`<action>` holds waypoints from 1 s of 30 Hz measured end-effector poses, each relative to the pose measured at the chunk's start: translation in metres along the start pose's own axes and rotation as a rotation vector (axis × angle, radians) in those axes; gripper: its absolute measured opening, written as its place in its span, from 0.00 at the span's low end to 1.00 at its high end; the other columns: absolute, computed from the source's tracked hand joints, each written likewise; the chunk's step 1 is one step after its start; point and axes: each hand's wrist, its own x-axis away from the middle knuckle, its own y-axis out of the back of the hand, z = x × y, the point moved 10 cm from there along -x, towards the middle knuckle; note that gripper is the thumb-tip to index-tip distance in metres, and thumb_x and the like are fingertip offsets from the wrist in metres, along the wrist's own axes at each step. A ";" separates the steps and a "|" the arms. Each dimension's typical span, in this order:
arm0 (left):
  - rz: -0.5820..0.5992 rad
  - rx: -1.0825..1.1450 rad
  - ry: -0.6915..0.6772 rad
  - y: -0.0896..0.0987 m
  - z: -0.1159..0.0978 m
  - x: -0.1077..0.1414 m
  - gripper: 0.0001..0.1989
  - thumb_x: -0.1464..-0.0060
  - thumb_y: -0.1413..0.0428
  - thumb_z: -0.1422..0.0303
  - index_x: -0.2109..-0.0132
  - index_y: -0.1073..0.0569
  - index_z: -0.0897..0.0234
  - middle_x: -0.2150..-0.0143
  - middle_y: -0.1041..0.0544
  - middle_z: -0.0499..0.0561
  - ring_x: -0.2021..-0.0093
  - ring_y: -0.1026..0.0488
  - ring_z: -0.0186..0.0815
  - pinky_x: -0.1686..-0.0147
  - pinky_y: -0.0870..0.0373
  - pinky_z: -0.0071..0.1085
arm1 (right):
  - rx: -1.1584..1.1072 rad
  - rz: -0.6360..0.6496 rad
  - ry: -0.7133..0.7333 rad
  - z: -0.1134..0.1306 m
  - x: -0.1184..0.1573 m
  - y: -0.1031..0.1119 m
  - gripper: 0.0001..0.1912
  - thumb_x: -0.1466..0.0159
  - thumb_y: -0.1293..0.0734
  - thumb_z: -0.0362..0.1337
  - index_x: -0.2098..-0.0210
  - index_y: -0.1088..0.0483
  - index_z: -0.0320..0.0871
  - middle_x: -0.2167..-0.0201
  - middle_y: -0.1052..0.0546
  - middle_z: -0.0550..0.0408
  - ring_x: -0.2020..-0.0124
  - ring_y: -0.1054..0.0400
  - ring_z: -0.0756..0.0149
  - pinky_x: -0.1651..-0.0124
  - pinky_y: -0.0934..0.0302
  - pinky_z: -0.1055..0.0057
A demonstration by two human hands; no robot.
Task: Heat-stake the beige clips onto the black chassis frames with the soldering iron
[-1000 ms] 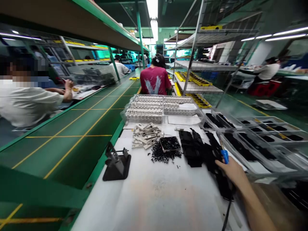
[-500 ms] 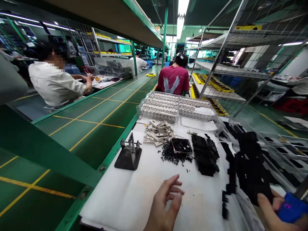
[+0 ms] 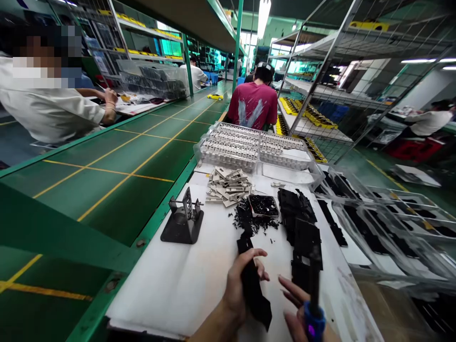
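Box [image 3: 261, 216] holds screws [image 3: 262, 205]; tray [image 3: 228, 163] holds pale parts [image 3: 231, 148]; left hand [image 3: 235, 281], bare earlier, now grips a black part [image 3: 252, 287] over the worktop [image 3: 185, 280]; right hand [image 3: 301, 298], which earlier held such a part, now grasps only the driver [image 3: 314, 320].

left grip [image 3: 235, 285], bottom centre: fingers [image 3: 251, 254] curled, forearm [image 3: 215, 320] slanting up rightward; right grip [image 3: 298, 311], just right of it, partly splayed.

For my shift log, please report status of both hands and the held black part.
Left hand gripping long black part. Right hand holding blue-handled tool, not touching part. Loose screws near part's far end.
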 end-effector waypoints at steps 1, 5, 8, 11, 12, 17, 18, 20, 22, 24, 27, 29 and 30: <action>0.038 0.022 0.025 0.003 0.001 0.002 0.25 0.46 0.51 0.52 0.56 0.31 0.73 0.76 0.36 0.46 0.75 0.35 0.26 0.68 0.33 0.25 | 0.018 -0.097 -0.096 -0.011 0.000 0.010 0.35 0.44 0.37 0.61 0.46 0.30 0.45 0.43 0.29 0.50 0.45 0.30 0.54 0.44 0.32 0.65; 0.349 0.133 0.101 0.001 0.000 0.017 0.39 0.47 0.64 0.41 0.54 0.31 0.75 0.78 0.37 0.47 0.84 0.40 0.26 0.84 0.47 0.23 | 0.109 -0.237 -0.255 -0.022 0.002 0.022 0.36 0.44 0.41 0.65 0.44 0.33 0.50 0.42 0.30 0.56 0.38 0.38 0.52 0.38 0.39 0.58; 0.530 0.216 0.142 -0.001 -0.001 0.034 0.48 0.51 0.70 0.35 0.50 0.32 0.76 0.77 0.35 0.48 0.84 0.41 0.26 0.87 0.50 0.22 | 0.169 -0.242 -0.241 -0.023 -0.002 0.029 0.37 0.45 0.41 0.65 0.44 0.34 0.50 0.40 0.32 0.57 0.37 0.40 0.51 0.40 0.38 0.58; 0.456 0.257 0.124 0.012 -0.002 0.039 0.45 0.50 0.68 0.37 0.51 0.31 0.74 0.66 0.28 0.57 0.81 0.38 0.26 0.87 0.48 0.23 | 0.195 -0.311 -0.259 -0.024 -0.005 0.046 0.36 0.44 0.41 0.65 0.44 0.34 0.50 0.42 0.30 0.55 0.40 0.37 0.52 0.41 0.39 0.60; 0.395 0.253 0.112 0.019 -0.002 0.039 0.42 0.48 0.67 0.39 0.52 0.31 0.73 0.62 0.27 0.59 0.79 0.35 0.27 0.85 0.44 0.24 | 0.201 -0.328 -0.274 -0.023 -0.007 0.050 0.34 0.43 0.41 0.65 0.47 0.32 0.50 0.46 0.27 0.54 0.44 0.34 0.53 0.44 0.39 0.62; 0.114 0.246 0.079 0.045 -0.006 0.041 0.30 0.42 0.60 0.51 0.49 0.32 0.73 0.47 0.29 0.68 0.63 0.27 0.38 0.64 0.29 0.35 | 0.259 -0.210 -0.212 0.007 -0.049 0.027 0.29 0.39 0.44 0.63 0.63 0.30 0.44 0.74 0.26 0.55 0.72 0.34 0.67 0.66 0.41 0.75; 0.108 0.268 0.076 0.046 -0.007 0.042 0.29 0.42 0.59 0.51 0.49 0.32 0.72 0.44 0.31 0.68 0.61 0.27 0.40 0.63 0.29 0.36 | 0.305 -0.186 -0.167 0.015 -0.060 0.019 0.28 0.38 0.46 0.61 0.61 0.30 0.44 0.72 0.25 0.54 0.72 0.34 0.68 0.66 0.42 0.76; 0.142 0.311 0.079 0.043 -0.007 0.044 0.28 0.42 0.59 0.51 0.50 0.31 0.69 0.40 0.33 0.67 0.58 0.27 0.42 0.65 0.30 0.36 | 0.378 -0.172 -0.139 0.023 -0.081 0.006 0.22 0.36 0.45 0.55 0.58 0.31 0.45 0.69 0.25 0.53 0.71 0.35 0.67 0.66 0.46 0.76; 0.197 0.349 0.061 0.042 -0.008 0.047 0.28 0.42 0.60 0.51 0.49 0.30 0.67 0.40 0.34 0.67 0.58 0.27 0.42 0.68 0.31 0.33 | 0.445 -0.187 -0.153 0.023 -0.096 -0.001 0.18 0.36 0.44 0.50 0.59 0.32 0.45 0.70 0.26 0.51 0.72 0.39 0.66 0.67 0.50 0.75; 0.286 0.376 0.011 0.039 -0.012 0.050 0.28 0.42 0.60 0.51 0.50 0.29 0.68 0.43 0.31 0.66 0.62 0.27 0.38 0.72 0.33 0.28 | 0.497 -0.200 -0.172 0.020 -0.105 -0.004 0.16 0.36 0.44 0.48 0.61 0.33 0.44 0.73 0.28 0.50 0.74 0.42 0.67 0.67 0.54 0.74; 0.409 0.371 -0.039 0.035 -0.017 0.055 0.29 0.43 0.59 0.49 0.51 0.29 0.66 0.51 0.28 0.61 0.68 0.29 0.32 0.76 0.34 0.25 | 0.546 -0.193 -0.186 0.017 -0.111 -0.005 0.15 0.36 0.45 0.48 0.63 0.36 0.44 0.74 0.30 0.51 0.75 0.46 0.68 0.67 0.56 0.75; 0.404 0.368 -0.016 0.037 -0.015 0.056 0.28 0.44 0.58 0.47 0.52 0.29 0.64 0.52 0.29 0.58 0.67 0.29 0.32 0.75 0.33 0.26 | 0.565 -0.174 -0.184 0.016 -0.113 -0.005 0.15 0.35 0.46 0.47 0.64 0.37 0.44 0.74 0.31 0.51 0.75 0.47 0.69 0.67 0.57 0.75; 0.367 0.361 0.001 0.040 -0.014 0.055 0.27 0.44 0.56 0.47 0.53 0.28 0.64 0.52 0.29 0.57 0.66 0.29 0.33 0.74 0.31 0.27 | 0.571 -0.165 -0.181 0.016 -0.114 -0.005 0.14 0.35 0.47 0.47 0.64 0.38 0.44 0.74 0.31 0.51 0.75 0.48 0.69 0.67 0.57 0.75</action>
